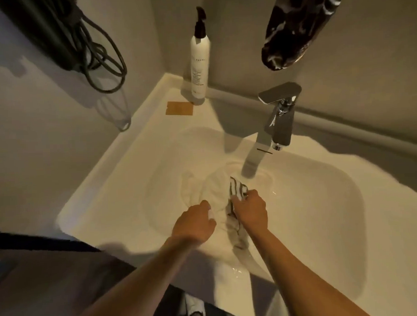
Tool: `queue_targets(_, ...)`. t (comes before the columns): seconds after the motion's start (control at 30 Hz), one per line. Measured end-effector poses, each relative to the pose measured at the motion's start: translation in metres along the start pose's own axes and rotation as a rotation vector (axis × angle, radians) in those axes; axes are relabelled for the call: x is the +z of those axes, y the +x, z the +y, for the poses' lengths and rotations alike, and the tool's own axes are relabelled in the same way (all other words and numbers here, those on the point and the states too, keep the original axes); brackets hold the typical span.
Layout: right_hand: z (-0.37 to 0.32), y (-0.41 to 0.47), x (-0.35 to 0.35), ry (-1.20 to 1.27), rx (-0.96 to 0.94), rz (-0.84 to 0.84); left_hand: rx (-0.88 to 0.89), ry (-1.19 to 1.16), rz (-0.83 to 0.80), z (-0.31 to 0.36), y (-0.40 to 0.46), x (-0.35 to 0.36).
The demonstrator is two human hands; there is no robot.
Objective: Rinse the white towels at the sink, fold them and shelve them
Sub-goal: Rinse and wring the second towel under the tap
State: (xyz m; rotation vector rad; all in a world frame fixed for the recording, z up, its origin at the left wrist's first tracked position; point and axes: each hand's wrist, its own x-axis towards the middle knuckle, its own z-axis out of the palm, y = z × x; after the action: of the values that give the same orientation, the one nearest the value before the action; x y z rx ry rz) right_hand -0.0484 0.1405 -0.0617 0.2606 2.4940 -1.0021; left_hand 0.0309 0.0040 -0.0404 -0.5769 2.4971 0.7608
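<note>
A wet white towel (211, 191) with dark stripes at one end lies bunched in the white sink basin (324, 200), just below the chrome faucet spout (253, 163). My left hand (196, 224) grips the towel's white folds on the near left. My right hand (251, 209) is closed on the striped end, right beside the left hand. Part of the towel is hidden under both hands. Whether water runs from the spout is unclear.
A tall white pump bottle (199, 62) stands at the sink's back left corner, next to a brown card (179, 108). A dark appliance with a looped cord (98, 57) hangs on the left wall. A dark patterned cloth (295, 27) hangs at the upper right.
</note>
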Motion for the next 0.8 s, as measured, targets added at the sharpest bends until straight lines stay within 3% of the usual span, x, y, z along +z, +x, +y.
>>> queue_targets(0.1, -0.003, 0.014, 0.022, 0.089, 0.101, -0.005, -0.031, -0.067, 0.037, 0.001, 0.026, 0.005)
queue_targets(0.23, 0.006, -0.001, -0.01, 0.305, 0.111, 0.145, 0.083, -0.062, 0.027, -0.006, 0.044, -0.002)
queue_targets(0.37, -0.007, -0.028, -0.075, 0.367, -0.047, 0.193, 0.173, -0.471, 0.103, 0.008, 0.025, -0.053)
queue_targets(0.47, -0.033, -0.051, -0.119, 0.425, -0.183, 0.217, 0.27, -0.602, 0.156, 0.042, -0.004, -0.096)
queue_targets(0.7, -0.063, -0.088, -0.229, 0.446, -0.435, 0.352, 0.616, -0.48, 0.416, 0.138, -0.068, -0.183)
queue_targets(0.8, -0.069, -0.1, -0.264, 0.323, -0.489, 0.391, 0.706, -0.38, 0.461, 0.171, -0.089, -0.208)
